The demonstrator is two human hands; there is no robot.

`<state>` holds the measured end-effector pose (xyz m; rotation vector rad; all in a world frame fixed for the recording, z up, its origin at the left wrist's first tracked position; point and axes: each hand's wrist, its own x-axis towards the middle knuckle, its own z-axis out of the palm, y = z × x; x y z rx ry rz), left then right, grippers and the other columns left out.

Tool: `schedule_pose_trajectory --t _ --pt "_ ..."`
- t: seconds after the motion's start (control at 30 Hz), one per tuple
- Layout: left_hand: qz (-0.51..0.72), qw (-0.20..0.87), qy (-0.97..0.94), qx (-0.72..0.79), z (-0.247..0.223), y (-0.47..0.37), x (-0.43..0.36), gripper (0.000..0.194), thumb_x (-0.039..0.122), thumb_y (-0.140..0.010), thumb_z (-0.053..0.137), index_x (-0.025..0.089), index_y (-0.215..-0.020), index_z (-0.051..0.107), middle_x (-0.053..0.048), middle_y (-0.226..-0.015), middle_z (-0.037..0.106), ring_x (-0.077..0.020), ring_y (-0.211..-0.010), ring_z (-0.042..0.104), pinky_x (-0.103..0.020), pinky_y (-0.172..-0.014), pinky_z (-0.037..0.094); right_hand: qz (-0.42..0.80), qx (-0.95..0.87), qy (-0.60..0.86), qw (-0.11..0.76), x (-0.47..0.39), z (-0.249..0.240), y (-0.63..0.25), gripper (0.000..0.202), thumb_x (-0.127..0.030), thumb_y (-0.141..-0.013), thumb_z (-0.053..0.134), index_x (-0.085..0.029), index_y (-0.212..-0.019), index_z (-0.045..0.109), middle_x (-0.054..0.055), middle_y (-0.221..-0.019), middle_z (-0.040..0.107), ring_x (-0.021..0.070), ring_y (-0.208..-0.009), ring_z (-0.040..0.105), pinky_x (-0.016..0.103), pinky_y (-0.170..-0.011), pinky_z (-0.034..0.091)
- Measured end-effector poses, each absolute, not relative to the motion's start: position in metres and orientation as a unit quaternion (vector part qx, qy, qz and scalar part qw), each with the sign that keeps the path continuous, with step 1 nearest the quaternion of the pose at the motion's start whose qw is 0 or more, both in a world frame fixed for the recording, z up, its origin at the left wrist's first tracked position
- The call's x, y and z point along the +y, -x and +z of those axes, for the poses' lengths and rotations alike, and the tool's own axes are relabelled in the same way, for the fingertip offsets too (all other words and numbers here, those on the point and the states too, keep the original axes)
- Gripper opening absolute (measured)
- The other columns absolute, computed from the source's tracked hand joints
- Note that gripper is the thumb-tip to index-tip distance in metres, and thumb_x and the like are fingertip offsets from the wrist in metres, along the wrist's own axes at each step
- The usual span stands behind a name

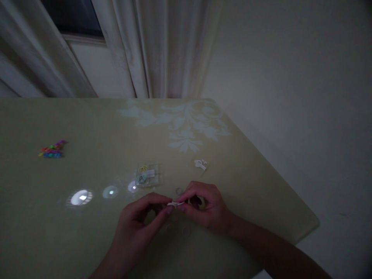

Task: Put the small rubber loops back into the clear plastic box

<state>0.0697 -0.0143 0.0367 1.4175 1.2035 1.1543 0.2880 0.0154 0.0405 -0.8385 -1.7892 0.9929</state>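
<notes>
"What is nearest on the counter (pixel 87 244)?"

"Two faint rings, one (pixel 186 231) below the right hand and another (pixel 170 228) by the left thumb. They are dim and hard to make out."

"And the hands?"

"Both are grasping. The left hand (pixel 142 224) and the right hand (pixel 207 207) pinch a small white piece (pixel 175 204) between thumb and fingers, one at each end. It is held just above the counter; its exact shape is too small to tell."

"What lies just past them?"

"A small pale ring (pixel 179 191), close to the right fingertips. Past the left hand sit round light reflections on the glossy surface, and a clear box (pixel 147 174) with yellow bands (pixel 143 169) and pale green bands (pixel 142 178) in it."

"Anything on the right?"

"A little white cutout (pixel 200 164), well apart from the box, with small white bits beside it."

"Further off?"

"A multicoloured pile (pixel 52 150) far over on the left, then a pale leaf pattern (pixel 187 124) near the far edge. Behind the counter hang the curtains (pixel 177 50), with a plain wall (pixel 290 77) to the right and a dark window (pixel 74 17) upper left."
</notes>
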Motion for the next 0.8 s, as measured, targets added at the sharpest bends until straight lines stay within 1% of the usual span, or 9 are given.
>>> schedule_pose_trajectory --t 0.17,0.33,0.43,0.63,0.8 --pt "0.467 0.514 -0.552 0.461 0.043 -0.072 -0.013 0.002 0.027 -0.085 0.082 0.025 -0.086 0.083 -0.001 -0.079 0.08 -0.0153 -0.071 0.074 -0.019 -0.065 0.059 0.413 -0.717 0.345 0.444 0.015 0.041 -0.289 0.007 -0.021 -0.089 0.081 -0.017 -0.094 0.081 -0.001 -0.07 0.063 0.0077 -0.057 0.052 0.019 -0.053 0.041" --pt "0.463 0.553 -0.513 0.464 0.047 -0.073 -0.013 0.011 0.031 -0.087 0.08 0.023 -0.08 0.08 0.0 -0.067 0.073 -0.0122 -0.061 0.066 -0.016 -0.056 0.054 0.44 -0.707 0.355 0.425 0.015 0.042 -0.288 0.007 -0.023 -0.089 0.081 -0.017 -0.092 0.082 -0.001 -0.069 0.064 0.0082 -0.058 0.052 0.02 -0.053 0.04" --pt "0.454 0.56 -0.51 0.469 0.047 -0.073 -0.013 0.015 0.034 -0.088 0.08 0.022 -0.079 0.078 0.0 -0.066 0.07 -0.0119 -0.06 0.063 -0.016 -0.056 0.052 0.47 -0.693 0.359 0.412 0.015 0.044 -0.288 0.009 -0.025 -0.089 0.08 -0.017 -0.091 0.082 -0.001 -0.069 0.064 0.0084 -0.058 0.052 0.021 -0.053 0.039" --pt "0.459 0.557 -0.5 0.478 0.05 -0.074 -0.015 0.022 0.039 -0.087 0.081 0.02 -0.077 0.075 0.0 -0.064 0.068 -0.013 -0.058 0.063 -0.018 -0.053 0.052 0.517 -0.658 0.379 0.394 0.017 0.049 -0.287 0.017 -0.031 -0.09 0.079 -0.015 -0.084 0.08 0.0 -0.066 0.064 0.0089 -0.058 0.048 0.022 -0.053 0.037" --pt "0.471 0.552 -0.506 0.466 0.051 -0.073 -0.015 0.019 0.036 -0.09 0.078 0.02 -0.08 0.076 -0.001 -0.066 0.071 -0.0134 -0.059 0.066 -0.019 -0.056 0.056 0.533 -0.626 0.405 0.401 0.018 0.046 -0.289 0.022 -0.037 -0.09 0.079 -0.016 -0.084 0.078 -0.001 -0.066 0.063 0.0097 -0.058 0.047 0.023 -0.054 0.036"
